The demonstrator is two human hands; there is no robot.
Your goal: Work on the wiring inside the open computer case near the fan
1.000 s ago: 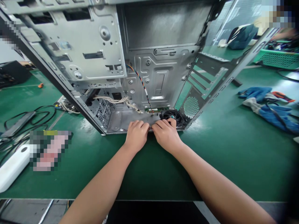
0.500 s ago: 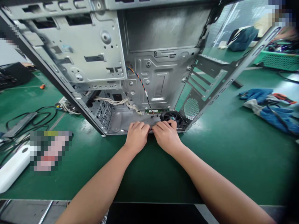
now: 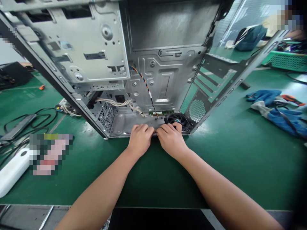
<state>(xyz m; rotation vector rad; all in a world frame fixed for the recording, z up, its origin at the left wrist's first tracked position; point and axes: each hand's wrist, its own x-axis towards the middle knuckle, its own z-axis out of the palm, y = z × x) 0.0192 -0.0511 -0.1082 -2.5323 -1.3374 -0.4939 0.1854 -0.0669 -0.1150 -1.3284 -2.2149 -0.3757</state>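
An open metal computer case [image 3: 165, 76] stands on the green table. At its lower front edge my left hand [image 3: 141, 139] and my right hand [image 3: 170, 137] are side by side, fingers curled and fingertips almost touching. Something small and dark shows between them, too hidden to name. Just behind my right hand is a black fan [image 3: 178, 119]. A green memory stick [image 3: 160, 113] lies behind both hands. A multicoloured cable [image 3: 146, 85] hangs down towards it, and pale wires [image 3: 117, 102] run along the left inside.
Left on the green table [image 3: 81, 172] are a white device [image 3: 15, 171], a blurred pink item [image 3: 51, 155], black cables and an adapter [image 3: 20, 127]. At right lie blue-grey gloves [image 3: 283, 115] and a green basket [image 3: 287, 60]. A person's arm shows at the upper right.
The view has shifted slightly, so the case appears a little larger and lower-left objects sit a bit further left. Both hands keep the same place and grip.
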